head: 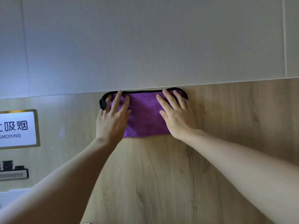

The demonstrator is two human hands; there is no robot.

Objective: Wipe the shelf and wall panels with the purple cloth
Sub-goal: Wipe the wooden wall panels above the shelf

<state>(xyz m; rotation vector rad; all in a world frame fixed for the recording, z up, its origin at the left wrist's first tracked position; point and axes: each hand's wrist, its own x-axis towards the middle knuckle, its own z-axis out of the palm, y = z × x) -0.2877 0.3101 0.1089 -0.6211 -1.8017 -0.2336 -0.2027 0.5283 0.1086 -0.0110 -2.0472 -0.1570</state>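
both hands flat on the purple cloth (144, 115), no grip closed round it: left hand (111, 120) presses the cloth's left end with fingers straight and spread, right hand (176, 115) presses the right end the same way. cloth lies spread against the wood-grain wall panel (153, 175), top black-edged hem tucked right up at the seam under the pale grey panel (145, 46) above.

risks, as judged: cloth is held only by palm pressure. if pressure eases mid-stroke it could slide out or drop. left end looks bunched and folded over by the little finger, so that corner may wipe poorly. a sweep to the left would run toward the no-smoking sign (17, 128) and could knock or snag it.

hard to tell: whether the grey surface overhead is a shelf underside or another wall panel. sign is cut off at the frame's left edge. dark plaque (14, 172) below it is blurred, unreadable. thumbs mostly hidden.
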